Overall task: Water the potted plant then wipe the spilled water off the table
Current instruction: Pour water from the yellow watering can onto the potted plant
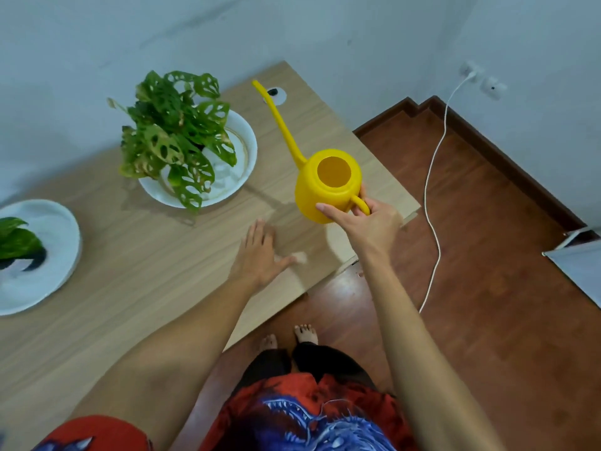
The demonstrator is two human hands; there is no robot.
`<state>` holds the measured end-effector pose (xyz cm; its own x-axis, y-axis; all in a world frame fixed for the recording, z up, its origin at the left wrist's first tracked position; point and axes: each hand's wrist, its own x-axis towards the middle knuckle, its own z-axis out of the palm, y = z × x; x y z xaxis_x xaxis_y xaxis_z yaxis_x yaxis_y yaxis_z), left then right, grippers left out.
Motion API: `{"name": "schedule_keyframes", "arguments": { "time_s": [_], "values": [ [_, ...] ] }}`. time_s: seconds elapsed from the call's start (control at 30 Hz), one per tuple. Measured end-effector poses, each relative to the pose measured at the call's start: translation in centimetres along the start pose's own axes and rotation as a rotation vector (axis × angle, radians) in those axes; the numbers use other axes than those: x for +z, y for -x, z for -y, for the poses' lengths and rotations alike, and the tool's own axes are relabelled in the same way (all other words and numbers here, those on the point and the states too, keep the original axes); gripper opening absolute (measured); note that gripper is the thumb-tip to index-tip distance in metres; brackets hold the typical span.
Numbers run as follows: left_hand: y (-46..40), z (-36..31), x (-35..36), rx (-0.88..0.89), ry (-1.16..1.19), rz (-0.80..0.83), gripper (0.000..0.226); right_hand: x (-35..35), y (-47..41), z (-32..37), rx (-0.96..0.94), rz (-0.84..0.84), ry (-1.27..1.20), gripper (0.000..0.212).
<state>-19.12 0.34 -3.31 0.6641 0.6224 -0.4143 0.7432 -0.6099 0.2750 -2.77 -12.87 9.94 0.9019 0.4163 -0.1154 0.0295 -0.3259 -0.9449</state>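
Left hand (pixel 260 252) lies flat and open on the desk (pixel 130 255) near its front edge, gripping nothing. Right hand (pixel 364 222) is closed on the handle of the yellow watering can (pixel 328 185), held above the desk's right end. Best swing the long spout (pixel 279 122) left over the potted plant (pixel 179 138), standing toward the back edge, then tip slowly.

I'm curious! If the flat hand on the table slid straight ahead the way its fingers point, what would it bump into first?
The left hand points up-table. Its path looks free at first; then probably the white pot of the holey-leaved plant, though the line is hard to judge.
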Motion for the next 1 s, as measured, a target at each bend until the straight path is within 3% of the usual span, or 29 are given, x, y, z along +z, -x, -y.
{"name": "schedule_keyframes", "arguments": {
  "time_s": [0.2,0.5,0.83,1.0],
  "values": [
    [3.0,5.5,-2.3,-0.16,0.044,-0.003,0.101,3.5,2.5,1.9,-0.059,0.011,-0.017,0.051],
    [4.9,11.8,-5.0,-0.219,0.046,-0.046,0.1,8.2,7.5,4.8,-0.057,0.003,-0.005,0.049],
    [5.9,16.4,-3.4,-0.239,0.116,0.106,0.137,9.7,11.4,6.8,-0.087,-0.032,0.049,0.037],
    [5.8,16.3,-3.7,-0.249,0.08,0.225,0.159,10.0,12.2,7.2,-0.102,-0.065,0.057,0.048]
  ]
}}
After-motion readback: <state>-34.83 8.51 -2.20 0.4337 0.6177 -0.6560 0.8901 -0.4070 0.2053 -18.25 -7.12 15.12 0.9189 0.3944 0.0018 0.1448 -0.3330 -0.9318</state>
